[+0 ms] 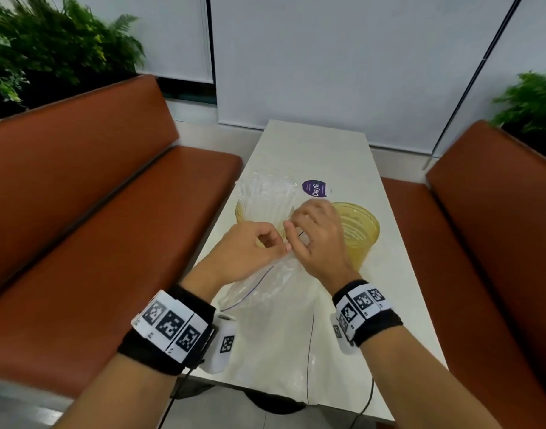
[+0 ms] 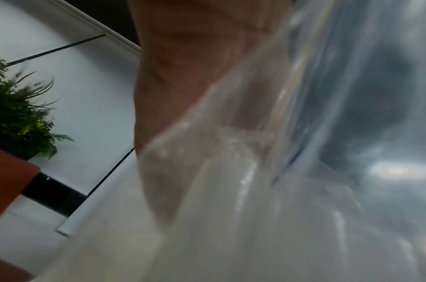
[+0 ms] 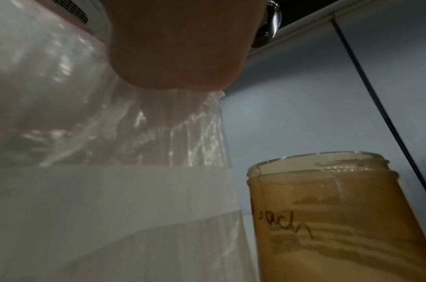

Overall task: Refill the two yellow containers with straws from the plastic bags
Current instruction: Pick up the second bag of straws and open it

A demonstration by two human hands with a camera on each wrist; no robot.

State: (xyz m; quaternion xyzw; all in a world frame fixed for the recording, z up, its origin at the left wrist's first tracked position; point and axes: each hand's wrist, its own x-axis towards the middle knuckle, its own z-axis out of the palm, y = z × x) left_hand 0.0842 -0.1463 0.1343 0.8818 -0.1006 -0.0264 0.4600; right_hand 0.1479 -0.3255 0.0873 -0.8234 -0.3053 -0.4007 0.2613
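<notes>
- Head view: clear plastic bag (image 1: 265,274) held over the white table (image 1: 343,156), long axis running from near edge up and away toward the far left; straws (image 1: 265,199) inside point the same way, far ends over the left yellow container (image 1: 241,210).
- Left hand (image 1: 247,252) pinches bag's mid section, fingers curled on the plastic.
- Right hand (image 1: 318,236) pinches same spot from the right side, fingertips nearly touching the left's.
- Right yellow container (image 1: 361,233) upright just beside right hand, mouth open, looks hollow.
- Purple round label (image 1: 315,187) on bag's far part.
- Right wrist view: bag (image 3: 125,171) hangs from fingers (image 3: 178,57), container (image 3: 339,219) upright, handwriting on wall.
- Left wrist view: blurred plastic (image 2: 255,190) against palm.
</notes>
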